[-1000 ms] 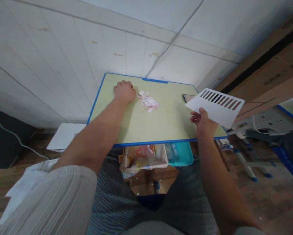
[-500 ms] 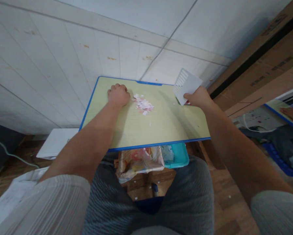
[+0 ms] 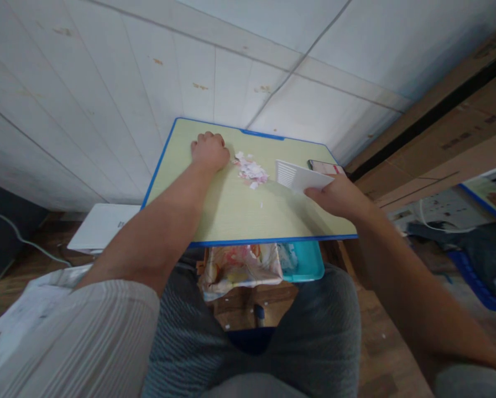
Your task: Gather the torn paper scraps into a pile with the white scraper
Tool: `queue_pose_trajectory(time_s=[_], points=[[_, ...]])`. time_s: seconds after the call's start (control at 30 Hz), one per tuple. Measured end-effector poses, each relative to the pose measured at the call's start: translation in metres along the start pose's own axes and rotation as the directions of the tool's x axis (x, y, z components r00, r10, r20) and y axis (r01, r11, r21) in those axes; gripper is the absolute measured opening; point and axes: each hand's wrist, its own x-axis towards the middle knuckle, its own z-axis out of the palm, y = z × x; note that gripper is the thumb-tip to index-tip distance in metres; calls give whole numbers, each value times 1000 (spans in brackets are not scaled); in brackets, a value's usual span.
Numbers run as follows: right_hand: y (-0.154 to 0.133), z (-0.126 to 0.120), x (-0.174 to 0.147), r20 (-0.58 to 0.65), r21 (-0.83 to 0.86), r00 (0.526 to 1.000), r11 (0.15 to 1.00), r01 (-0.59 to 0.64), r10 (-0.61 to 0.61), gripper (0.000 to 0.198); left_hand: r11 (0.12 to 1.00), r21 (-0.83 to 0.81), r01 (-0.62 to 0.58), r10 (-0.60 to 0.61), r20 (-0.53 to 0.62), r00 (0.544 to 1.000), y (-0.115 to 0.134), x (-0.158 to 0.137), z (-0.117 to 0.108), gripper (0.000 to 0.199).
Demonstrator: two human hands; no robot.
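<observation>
A low table with a pale yellow top and blue rim stands over my lap. Curled into a fist, my left hand rests on its upper left; the palm side is hidden. Beside it, to the right, lies a loose heap of small torn paper scraps, white and pinkish. My right hand grips a white flat slotted piece by one edge, thumb on top. Its slotted end points left, a short gap from the heap, and appears tilted above the tabletop. Just beyond that hand lies a phone.
Beneath the table's front edge sit a cloth-lined container and a turquoise tub holding pale scraps. Large cardboard boxes stand at right. A panelled wall runs behind, and a white box sits at left.
My right hand has brought the white slotted piece leftward and lower, towards the paper heap, uncovering the phone. My left hand stays in place on the table. The view has shifted slightly.
</observation>
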Motion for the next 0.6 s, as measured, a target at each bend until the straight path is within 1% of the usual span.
queue_pose_trajectory(time_s=[0.1,0.2,0.3,0.43,0.5,0.57,0.6], points=[[-34,-16,-24,124,-75,991,996,51,-42,25,1000,5,-8,8,-19,1000,-2,2,4,54],[-60,-26,-42,194,-32,974,992,123,-115,27,1000,13,-9,9,-30,1000,-3,3,5,50],[-75,-30,-53,194,47,965,985,169,-175,25,1000,7,-10,10,-43,999,-3,4,7,48],[-82,-30,-57,178,133,961,973,188,-210,25,1000,-19,-17,15,-66,998,-5,7,11,45],[-80,-27,-57,130,214,972,963,166,-197,24,999,-28,-17,14,-79,997,-7,8,13,43],[-74,-20,-56,-1,360,991,924,125,-133,22,999,-31,-19,16,-87,996,-7,9,14,42],[-70,-14,-55,-81,458,994,884,96,-66,22,999,-29,-20,18,-88,996,-7,9,14,42]])
